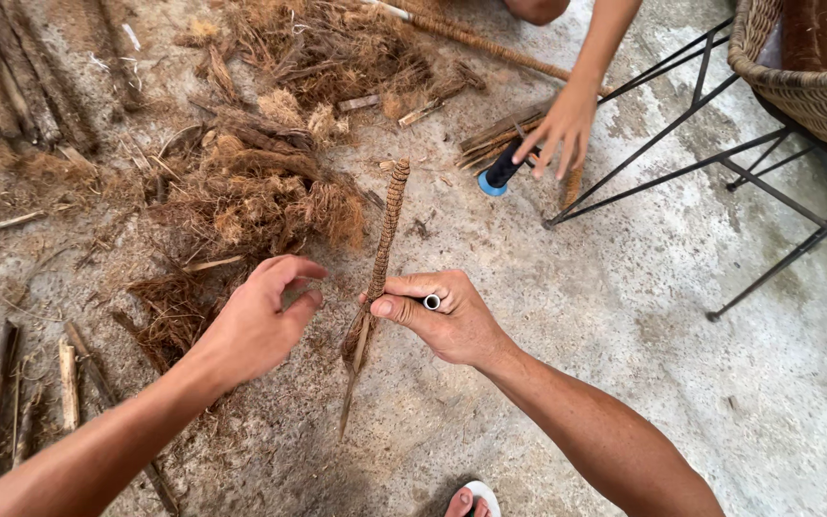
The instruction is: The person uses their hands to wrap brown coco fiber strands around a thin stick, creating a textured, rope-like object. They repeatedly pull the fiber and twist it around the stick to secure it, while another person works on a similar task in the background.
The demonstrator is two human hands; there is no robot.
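The right hand [447, 321] gripped a fibre-wrapped stick [382, 251] upright over the concrete floor [624, 316] — the left hand [260, 321] hovered beside it, fingers curled, holding nothing.

Right hand [447, 321] fisted, fingers closed; left hand [260, 316] loosely curled, empty.

Both forearms bare, no sleeves; hands [260, 321] ungloved, no rings or watch; white sandal [476, 498] on foot.

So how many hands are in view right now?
3: the left hand open beside the wrapped stick, the right hand gripping it, another person's hand at top.
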